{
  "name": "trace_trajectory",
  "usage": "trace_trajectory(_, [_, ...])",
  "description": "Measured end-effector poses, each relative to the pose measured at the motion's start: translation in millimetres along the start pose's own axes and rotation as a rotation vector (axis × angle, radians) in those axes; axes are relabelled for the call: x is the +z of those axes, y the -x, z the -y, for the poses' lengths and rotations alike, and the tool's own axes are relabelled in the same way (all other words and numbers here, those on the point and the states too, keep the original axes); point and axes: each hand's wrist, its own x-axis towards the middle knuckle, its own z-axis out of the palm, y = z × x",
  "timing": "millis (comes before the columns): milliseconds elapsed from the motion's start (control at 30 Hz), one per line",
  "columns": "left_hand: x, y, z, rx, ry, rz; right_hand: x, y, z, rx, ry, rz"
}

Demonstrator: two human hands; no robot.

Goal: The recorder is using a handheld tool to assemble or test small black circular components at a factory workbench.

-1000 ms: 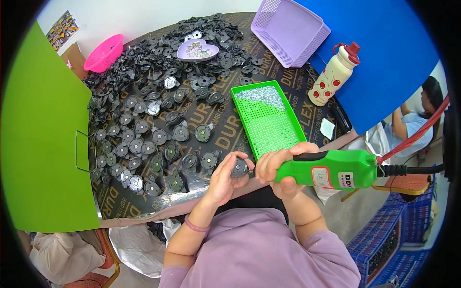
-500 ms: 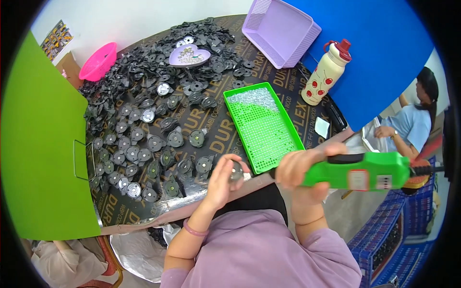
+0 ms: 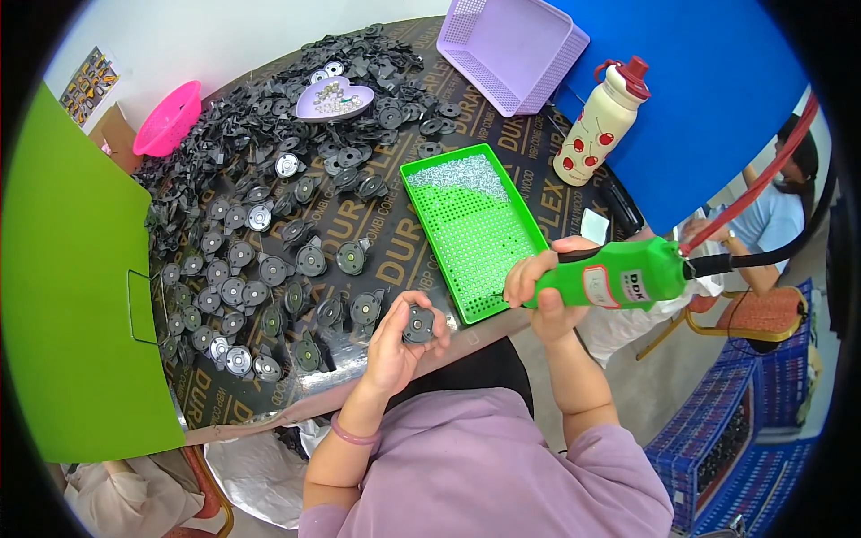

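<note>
My left hand (image 3: 395, 348) curls its fingers around a round black plastic part (image 3: 418, 325), whose flat face with a small centre spot is turned up. My right hand (image 3: 545, 291) grips a green electric screwdriver (image 3: 614, 276) by its front end. The tool lies roughly level, with its cable end toward the right and its front end over the near end of a green perforated tray (image 3: 475, 316). In that tray's far end lies a heap of small silvery screws (image 3: 466, 175). Between the two hands there is a gap; the bit is hardly visible.
Many similar black parts (image 3: 231, 290) cover the table's left side, piled thickly at the back. A heart-shaped dish (image 3: 309, 109) of small pieces rests on the pile. Further right stand a lilac basket (image 3: 516, 85) and a cream bottle (image 3: 599, 125). A co-worker (image 3: 780, 215) sits at right.
The screwdriver has tipped, its front end now lower and near the tray, with its cable end moved left. My left hand has turned the black part's face into view.
</note>
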Motion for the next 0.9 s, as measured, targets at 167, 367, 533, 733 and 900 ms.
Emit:
trace_trajectory(167, [-1.5, -0.9, -0.2, -0.031, 0.004, 0.008, 1.9, 3.3, -3.6, 0.018, 0.026, -0.004])
trace_trajectory(367, [-4.4, -1.8, 0.6, -0.036, 0.041, 0.042, 6.3, 1.2, -3.4, 0.019, 0.048, -0.002])
trace_trajectory(533, [-2.8, -1.6, -1.0, -0.044, 0.031, 0.033, 6.2, 0.5, -3.4, 0.033, 0.045, 0.020])
trace_trajectory(733, [-2.2, -2.3, -1.6, -0.054, 0.025, 0.023, 5.1, -1.2, -6.0, 0.076, 0.085, 0.056])
trace_trajectory(900, [-1.4, -2.8, -0.2, -0.042, 0.005, 0.025, 6.9, -12.4, 11.4, 0.022, -0.033, -0.060])
